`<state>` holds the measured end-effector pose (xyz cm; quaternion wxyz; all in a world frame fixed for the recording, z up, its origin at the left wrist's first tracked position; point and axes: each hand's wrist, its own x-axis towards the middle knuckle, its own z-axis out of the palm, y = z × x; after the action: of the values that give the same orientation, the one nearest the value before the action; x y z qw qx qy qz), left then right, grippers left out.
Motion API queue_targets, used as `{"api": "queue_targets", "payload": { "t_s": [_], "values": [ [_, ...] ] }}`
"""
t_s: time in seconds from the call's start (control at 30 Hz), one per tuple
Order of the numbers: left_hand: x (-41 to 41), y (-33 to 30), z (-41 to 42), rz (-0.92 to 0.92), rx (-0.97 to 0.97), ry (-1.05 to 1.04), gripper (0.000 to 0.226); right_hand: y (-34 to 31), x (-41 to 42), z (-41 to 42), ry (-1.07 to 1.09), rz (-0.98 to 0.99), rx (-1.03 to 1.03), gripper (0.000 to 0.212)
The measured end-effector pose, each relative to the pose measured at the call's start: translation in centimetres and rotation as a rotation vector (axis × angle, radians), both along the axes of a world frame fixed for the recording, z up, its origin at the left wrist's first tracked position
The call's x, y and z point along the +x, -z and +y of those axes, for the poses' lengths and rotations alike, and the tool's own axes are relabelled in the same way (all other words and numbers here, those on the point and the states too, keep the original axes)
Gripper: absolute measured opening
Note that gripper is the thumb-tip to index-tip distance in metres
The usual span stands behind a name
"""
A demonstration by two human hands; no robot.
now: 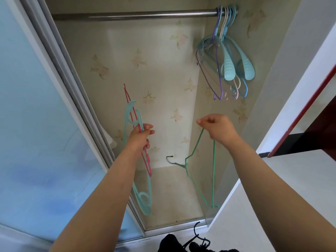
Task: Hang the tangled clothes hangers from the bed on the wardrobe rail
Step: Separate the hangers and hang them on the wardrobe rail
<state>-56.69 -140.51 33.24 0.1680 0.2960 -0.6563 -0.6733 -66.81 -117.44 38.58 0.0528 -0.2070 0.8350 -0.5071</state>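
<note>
The left hand [141, 137] is gripping a pink hanger [145, 157] and a teal hanger [143, 199] together. The right hand [217, 129] is pinching a green wire hanger [196, 148] by its frame, hook sideways, well below the rail [127, 16]. Risk: that hook is likely to snag the left bundle, or slip from the pinch.

The wardrobe rail [134, 16] runs bare along most of its length, so there's open room to reach from the left end across the middle. At the far right a bunch of hung hangers [225, 57] crowds the rail close to the side wall. The sliding door [36, 124] closes off the left side. Down near the threshold, dark hangers [198, 239] lie underfoot.
</note>
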Motion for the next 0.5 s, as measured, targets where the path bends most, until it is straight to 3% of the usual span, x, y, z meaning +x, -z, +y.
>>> {"api": "queue_targets", "payload": {
  "t_s": [0.13, 0.27, 0.37, 0.5],
  "values": [
    [0.1, 1.2, 0.0, -0.131, -0.097, 0.076, 0.024, -2.3, -0.8, 0.8, -0.058, -0.017, -0.172, 0.013],
    [1.1, 1.4, 0.2, -0.272, -0.018, 0.287, 0.023, -3.3, -2.6, 0.8, -0.05, 0.012, -0.294, 0.013],
    [2.2, 1.2, 0.0, -0.262, 0.146, 0.403, 0.019, -3.2, -4.0, 0.9, -0.012, -0.018, -0.366, 0.015],
    [2.4, 1.6, -0.9, -0.256, 0.088, 0.44, 0.018, -2.7, -5.0, 0.9, 0.024, -0.04, -0.413, 0.015]
  ]
}}
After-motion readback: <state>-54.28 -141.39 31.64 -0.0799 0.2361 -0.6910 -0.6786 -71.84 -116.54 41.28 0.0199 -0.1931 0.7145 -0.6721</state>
